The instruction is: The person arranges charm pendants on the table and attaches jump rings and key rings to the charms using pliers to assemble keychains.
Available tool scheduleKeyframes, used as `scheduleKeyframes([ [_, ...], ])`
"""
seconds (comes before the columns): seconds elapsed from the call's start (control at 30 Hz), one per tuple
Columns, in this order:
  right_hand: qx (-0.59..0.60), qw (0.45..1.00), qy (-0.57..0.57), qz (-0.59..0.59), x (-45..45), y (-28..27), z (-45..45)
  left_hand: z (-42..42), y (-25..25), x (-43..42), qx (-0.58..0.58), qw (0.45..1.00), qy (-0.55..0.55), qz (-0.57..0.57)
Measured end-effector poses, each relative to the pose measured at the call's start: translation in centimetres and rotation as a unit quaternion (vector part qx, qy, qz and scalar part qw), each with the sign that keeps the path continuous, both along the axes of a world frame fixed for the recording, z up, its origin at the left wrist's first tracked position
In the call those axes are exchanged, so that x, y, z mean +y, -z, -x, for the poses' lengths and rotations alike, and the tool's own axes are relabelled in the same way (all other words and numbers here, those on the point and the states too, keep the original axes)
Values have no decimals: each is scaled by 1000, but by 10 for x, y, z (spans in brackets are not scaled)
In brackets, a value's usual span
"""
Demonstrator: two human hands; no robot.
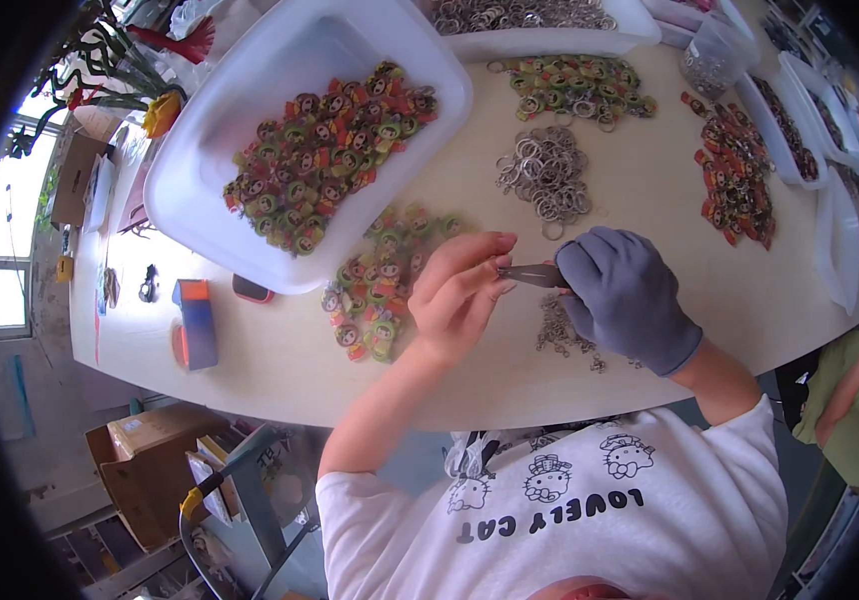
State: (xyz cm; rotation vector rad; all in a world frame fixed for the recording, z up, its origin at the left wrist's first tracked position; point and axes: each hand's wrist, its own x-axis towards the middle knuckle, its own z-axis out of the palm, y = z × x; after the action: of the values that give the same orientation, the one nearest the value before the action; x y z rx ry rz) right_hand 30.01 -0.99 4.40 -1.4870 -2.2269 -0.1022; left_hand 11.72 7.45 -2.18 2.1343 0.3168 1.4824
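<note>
My right hand (630, 298), in a grey glove, is closed around a pair of pliers (535, 274) whose jaws point left. At the jaw tips, my bare left hand (460, 295) pinches something too small to make out. Just below the pliers lies a pile of small metal clasps (562, 330), partly hidden by the gloved hand. Left of my bare hand, colourful cartoon-figure charms (370, 300) are spread on the table. Beyond my hands sits a heap of metal split rings (545, 172).
A white plastic bin (190, 190) holds many charms. Farther back are charms with rings (585, 85) and a bin of rings (550, 45). Red charms (735, 170) and narrow trays (785, 130) lie right. A blue-orange box (196, 325) stands left. Another person's arm (855, 385) shows at right.
</note>
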Motion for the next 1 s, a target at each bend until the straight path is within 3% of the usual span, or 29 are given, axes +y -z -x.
scheduleKeyframes([
  [0.1,37,995,41,86,1,8,-20,-4,-10,-3,150,984,-29,92],
  [0.2,14,987,114,111,22,6,-59,-5,-21,1,203,959,-70,187],
  [0.33,-10,979,203,-12,81,4,-114,23,-36,18,385,913,-127,34],
  [0.4,-71,972,214,-58,87,17,-143,38,-50,17,425,893,-148,25],
  [0.43,2,979,203,0,78,19,-145,49,-53,16,451,877,-162,23],
  [0.53,182,956,161,165,37,25,-139,66,-52,23,438,886,-139,64],
  [0.67,246,945,174,128,1,52,-136,52,-36,41,440,887,-115,79],
  [0.73,303,928,203,79,-7,62,-127,44,-20,54,436,893,-109,25],
  [0.93,221,959,178,10,-9,74,-121,30,-22,74,508,859,-49,49],
  [1.0,197,958,201,48,-11,69,-122,32,-19,83,489,870,3,69],
])
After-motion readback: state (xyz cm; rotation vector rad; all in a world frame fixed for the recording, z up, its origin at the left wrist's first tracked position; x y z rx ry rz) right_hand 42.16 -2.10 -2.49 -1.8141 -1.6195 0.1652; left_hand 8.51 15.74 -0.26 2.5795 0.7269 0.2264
